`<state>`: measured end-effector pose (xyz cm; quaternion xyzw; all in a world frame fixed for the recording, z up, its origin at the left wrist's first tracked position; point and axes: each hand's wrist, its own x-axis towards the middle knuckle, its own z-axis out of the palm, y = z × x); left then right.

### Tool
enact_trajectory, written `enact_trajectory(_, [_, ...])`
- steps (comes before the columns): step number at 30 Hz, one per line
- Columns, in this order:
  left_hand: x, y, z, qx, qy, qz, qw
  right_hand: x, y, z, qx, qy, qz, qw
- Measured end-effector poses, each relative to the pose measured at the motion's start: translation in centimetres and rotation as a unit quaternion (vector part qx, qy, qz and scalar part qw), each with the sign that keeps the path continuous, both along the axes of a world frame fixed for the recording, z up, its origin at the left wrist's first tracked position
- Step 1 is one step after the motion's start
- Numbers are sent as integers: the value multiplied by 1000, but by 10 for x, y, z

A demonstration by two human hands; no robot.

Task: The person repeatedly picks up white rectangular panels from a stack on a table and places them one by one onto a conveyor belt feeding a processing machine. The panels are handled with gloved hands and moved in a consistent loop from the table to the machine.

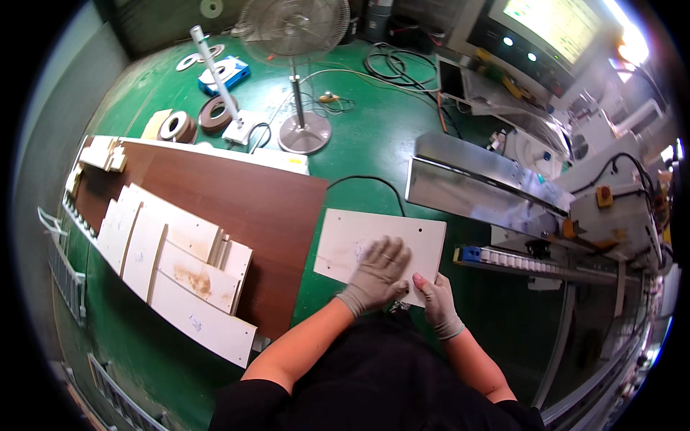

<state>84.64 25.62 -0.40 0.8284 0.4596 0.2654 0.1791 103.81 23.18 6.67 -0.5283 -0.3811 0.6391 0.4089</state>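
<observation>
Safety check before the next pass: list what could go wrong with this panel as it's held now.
1. The panel hangs in the air over the floor, held only near its close edge by the left hand and right hand; it might tip or slip.
2. The machine sits close on the right; gloved fingers could catch there.
3. A cable lies on the floor just past the panel, a possible trip or snag.
</observation>
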Motion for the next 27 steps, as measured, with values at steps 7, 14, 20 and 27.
enact_trajectory(7, [-140, 24, -137, -311, 100, 348, 879, 126, -31, -6, -36, 72, -127, 989])
enact_trajectory(14, [-33, 63, -78, -263, -278, 167, 908, 241, -2, -12, -21, 142, -138, 980])
enact_trajectory(20, [141, 101, 8, -165, -289, -6, 943, 341, 62, -47, -75, 167, -156, 971])
enact_trajectory(27, [200, 120, -2, -565, -470, 102, 671, 431, 105, -82, 31, 164, -258, 952])
